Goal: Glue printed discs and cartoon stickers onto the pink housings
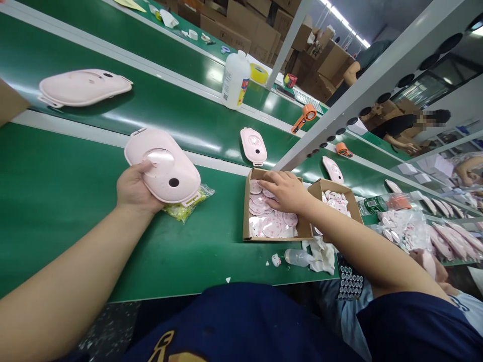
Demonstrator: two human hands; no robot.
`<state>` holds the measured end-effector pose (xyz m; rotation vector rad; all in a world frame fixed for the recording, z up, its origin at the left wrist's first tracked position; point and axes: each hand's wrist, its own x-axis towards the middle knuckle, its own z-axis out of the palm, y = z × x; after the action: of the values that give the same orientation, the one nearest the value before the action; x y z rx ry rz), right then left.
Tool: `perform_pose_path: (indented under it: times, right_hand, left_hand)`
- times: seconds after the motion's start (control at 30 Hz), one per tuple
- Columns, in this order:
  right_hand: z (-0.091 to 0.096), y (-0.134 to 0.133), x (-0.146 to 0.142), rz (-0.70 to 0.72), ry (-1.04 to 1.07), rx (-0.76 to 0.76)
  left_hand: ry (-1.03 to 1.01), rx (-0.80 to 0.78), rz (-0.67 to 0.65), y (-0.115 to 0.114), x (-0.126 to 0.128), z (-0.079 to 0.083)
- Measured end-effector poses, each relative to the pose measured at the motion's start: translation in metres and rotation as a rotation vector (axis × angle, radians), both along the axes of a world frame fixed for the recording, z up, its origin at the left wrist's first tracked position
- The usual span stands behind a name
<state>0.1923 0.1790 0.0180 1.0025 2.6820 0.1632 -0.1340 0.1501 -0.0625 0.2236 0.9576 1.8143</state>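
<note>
My left hand (pixel 135 190) grips a pink oval plastic shell (pixel 163 168) by its near edge, holding it just above the green table. The shell has a round clear patch and a small dark hole. My right hand (pixel 287 191) reaches into a small cardboard box (pixel 247 211) filled with several round pink printed discs (pixel 271 223). Its fingers are bent down onto the discs; whether they pinch one is hidden.
A clear bag of yellow parts (pixel 188 207) lies under the shell. More pink shells (pixel 83 88) (pixel 253 146) ride the belt. A white bottle (pixel 236 79), a second box (pixel 335 198), a small squeeze bottle (pixel 298 257) and cloth (pixel 322 254) are nearby. Other people work at the right.
</note>
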Motion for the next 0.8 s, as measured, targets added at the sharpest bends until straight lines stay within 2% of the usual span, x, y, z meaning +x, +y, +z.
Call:
perform_pose_path:
  times: [0.3, 0.57, 0.8]
  right_hand:
    - [-0.022, 0.019, -0.037, 0.037, -0.103, -0.079]
    - [-0.019, 0.022, -0.039, 0.074, -0.162, -0.060]
    - [-0.016, 0.028, -0.049, 0.122, -0.226, -0.099]
  left_hand:
    - [0.063, 0.004, -0.024, 0.000, -0.001, -0.003]
    - [0.083, -0.049, -0.024, 0.000, 0.002, 0.003]
    - [0.126, -0.047, -0.045, 0.000, 0.001, -0.004]
